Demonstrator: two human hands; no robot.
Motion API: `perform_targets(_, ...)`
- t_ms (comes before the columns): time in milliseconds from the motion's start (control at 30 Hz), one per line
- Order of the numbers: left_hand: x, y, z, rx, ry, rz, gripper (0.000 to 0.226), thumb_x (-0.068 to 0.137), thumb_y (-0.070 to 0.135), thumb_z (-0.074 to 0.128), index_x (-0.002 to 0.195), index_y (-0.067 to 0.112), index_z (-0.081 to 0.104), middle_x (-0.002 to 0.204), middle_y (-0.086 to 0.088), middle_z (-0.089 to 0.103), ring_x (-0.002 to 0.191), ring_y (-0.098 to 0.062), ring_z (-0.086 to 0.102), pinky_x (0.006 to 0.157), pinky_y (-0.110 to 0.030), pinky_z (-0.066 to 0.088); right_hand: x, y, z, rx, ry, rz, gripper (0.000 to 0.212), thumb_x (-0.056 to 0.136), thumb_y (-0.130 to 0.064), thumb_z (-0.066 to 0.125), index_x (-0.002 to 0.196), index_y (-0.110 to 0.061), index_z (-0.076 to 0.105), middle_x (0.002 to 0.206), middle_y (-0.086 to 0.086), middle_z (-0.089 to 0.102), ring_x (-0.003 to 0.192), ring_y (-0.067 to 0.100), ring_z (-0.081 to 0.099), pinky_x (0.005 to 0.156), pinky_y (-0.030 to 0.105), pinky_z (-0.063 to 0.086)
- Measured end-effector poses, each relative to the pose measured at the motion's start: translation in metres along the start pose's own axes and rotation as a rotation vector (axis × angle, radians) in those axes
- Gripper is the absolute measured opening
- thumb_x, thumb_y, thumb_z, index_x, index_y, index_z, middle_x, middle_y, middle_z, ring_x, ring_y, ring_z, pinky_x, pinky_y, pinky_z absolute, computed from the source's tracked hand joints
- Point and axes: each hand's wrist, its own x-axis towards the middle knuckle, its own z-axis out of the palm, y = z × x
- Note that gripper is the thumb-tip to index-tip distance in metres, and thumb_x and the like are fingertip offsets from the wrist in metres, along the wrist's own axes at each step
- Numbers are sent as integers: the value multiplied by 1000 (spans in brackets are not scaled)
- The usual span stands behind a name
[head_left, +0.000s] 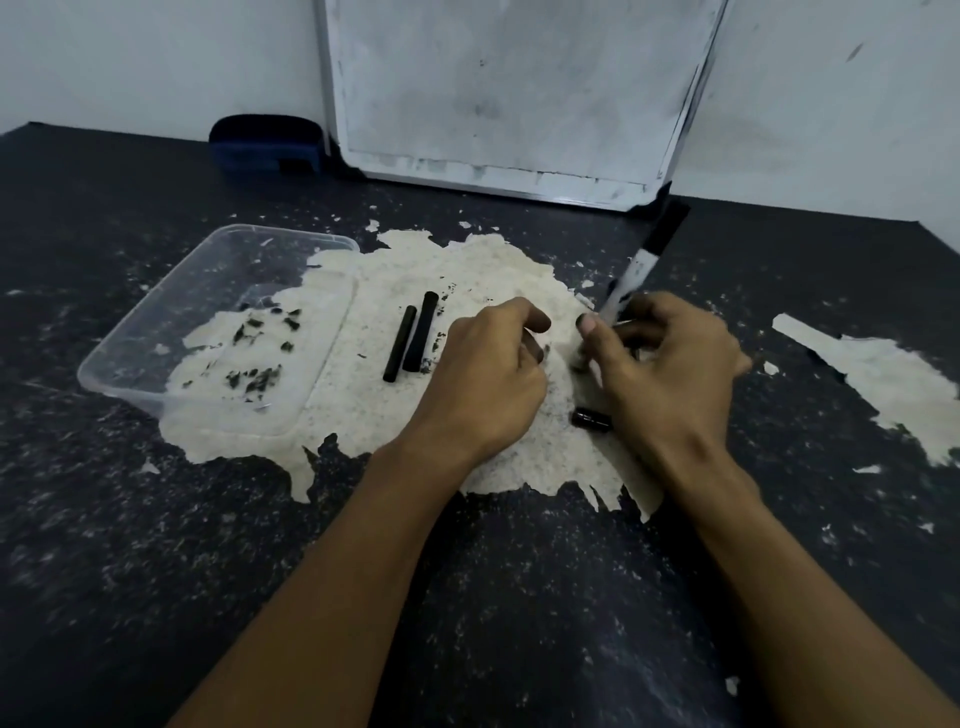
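Observation:
My right hand (670, 364) grips a black-and-white marker (641, 265) that slants up and away to the right, blurred by motion. My left hand (491, 364) hovers just left of it with its fingers curled, and I cannot make out anything in them. Both hands are over a torn, ink-stained sheet of paper (374, 410) on the dark table (156, 571). Two black tubes (410, 335) lie side by side on the paper, left of my left hand. A small black cap (592, 419) lies on the paper beside my right wrist.
A clear plastic tray (130, 358) sits on the paper's left part. A whiteboard (514, 93) leans against the back wall, with a dark blue eraser (265, 145) to its left. Another torn paper piece (883, 374) lies at the right.

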Motion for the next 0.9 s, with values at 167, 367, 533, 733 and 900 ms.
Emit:
perform_targets(167, 3, 4, -1, -79, 37, 21, 31, 97, 7, 48, 124, 13, 61, 109, -4, 70, 94, -9, 66, 82, -20, 55, 9, -11, -12, 395, 102, 67, 20, 87, -22, 73, 101, -8, 69, 67, -17, 70, 66, 3, 70, 69, 35, 60)
perform_targets(367, -3, 15, -3, -241, 211, 163, 19, 96, 15, 57, 110, 11, 70, 84, 12, 68, 78, -3, 66, 65, -14, 54, 14, -15, -23, 986, 10, 506, 11, 91, -11, 66, 89, -1, 69, 74, 2, 71, 66, 8, 67, 68, 20, 54)
perform_targets(533, -6, 23, -1, -223, 251, 290, 28, 85, 23, 71, 110, 10, 70, 78, 4, 67, 62, -12, 60, 52, -10, 41, 15, -16, -25, 1049, -38, 568, 11, 90, -13, 66, 82, -5, 68, 66, 0, 72, 60, 6, 67, 59, 18, 53)
perform_targets(733, -5, 22, 4, -154, 297, 346, 28, 82, 21, 76, 107, 8, 72, 80, 0, 69, 63, -13, 60, 53, -14, 44, 12, -19, -25, 1028, -106, 583, 10, 90, -12, 66, 85, -3, 67, 71, 5, 72, 61, 8, 68, 56, 18, 54)
perform_targets(900, -5, 21, 3, -170, 352, 345, 19, 84, 16, 74, 100, 7, 73, 78, 2, 69, 60, -12, 60, 53, -11, 39, 17, -14, -26, 930, -152, 553, 23, 77, -36, 71, 82, -14, 71, 76, 2, 68, 70, 13, 58, 60, 24, 42)
